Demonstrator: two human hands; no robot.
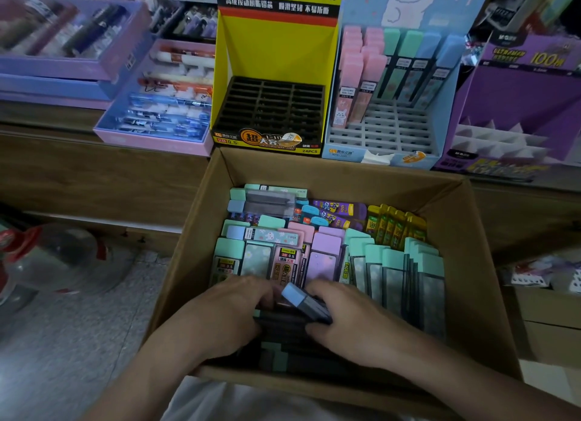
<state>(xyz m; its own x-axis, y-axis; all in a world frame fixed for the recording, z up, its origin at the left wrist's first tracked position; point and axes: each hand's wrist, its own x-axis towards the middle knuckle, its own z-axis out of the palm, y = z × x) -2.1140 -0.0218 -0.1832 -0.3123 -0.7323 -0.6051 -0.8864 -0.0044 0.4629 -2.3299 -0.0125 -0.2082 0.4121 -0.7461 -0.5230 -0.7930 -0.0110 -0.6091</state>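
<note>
Since the slim, glossy plastic lead cases sat packed edge to edge in the cardboard box [195,232], I had my right hand [349,320] pinch one blue-capped case [303,302] tilted up clear of its neighbours, near the box's front. My left hand [234,307] curled over the dark cases [283,326] alongside, whether gripping them I couldn't tell. The yellow display stand [276,52] on the worktop behind had a black tray of narrow slots that suited their flat shape.

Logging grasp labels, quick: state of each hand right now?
Left hand: fingers curled into the cases; grip cannot be told.
Right hand: holds the blue-capped case.
</note>
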